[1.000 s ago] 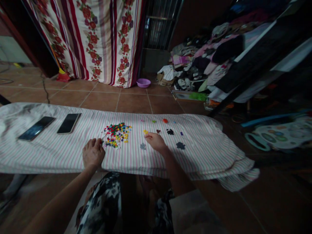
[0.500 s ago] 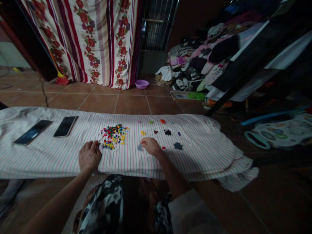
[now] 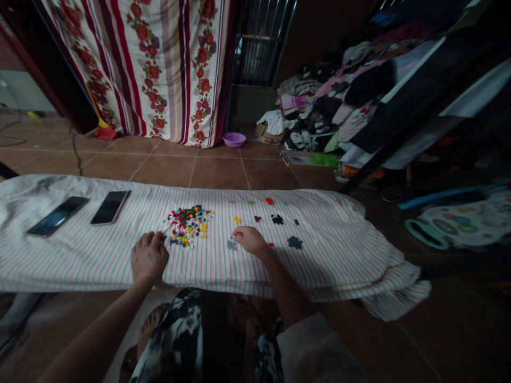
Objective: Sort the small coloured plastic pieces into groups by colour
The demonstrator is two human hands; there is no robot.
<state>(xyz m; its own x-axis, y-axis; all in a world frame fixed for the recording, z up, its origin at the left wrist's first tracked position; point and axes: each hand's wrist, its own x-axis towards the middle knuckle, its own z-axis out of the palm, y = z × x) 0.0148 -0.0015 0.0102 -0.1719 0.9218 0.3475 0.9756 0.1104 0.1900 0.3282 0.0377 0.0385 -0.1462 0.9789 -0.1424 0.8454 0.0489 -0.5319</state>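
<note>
A mixed heap of small coloured pieces (image 3: 187, 223), like beads or tiny bricks, lies on the striped cloth (image 3: 199, 271). At its left edge rests my left hand (image 3: 149, 256), fingers curled down; what they hold, if anything, I cannot make out. My right hand (image 3: 250, 240) is pinched just above a small light-grey group (image 3: 232, 243), its fingertips too small to show a piece. Around it are sorted groups: yellow (image 3: 237, 219), brown (image 3: 257, 218), black (image 3: 277, 219), dark grey (image 3: 295, 242), orange (image 3: 269, 201) and green (image 3: 250, 202). Some red (image 3: 271, 244) shows beside my right wrist.
Two phones (image 3: 58, 216) lie on the cloth at the left. Beyond it are a floral curtain (image 3: 171, 69), a purple basin (image 3: 234, 140) and a heap of clothes (image 3: 327, 101) on the tiled floor. A pale plastic item (image 3: 463, 215) stands at the right.
The view has shifted slightly. My right hand stays by the light-grey group, now nearer the red piece and partly covering it. My left hand keeps its place at the heap.
</note>
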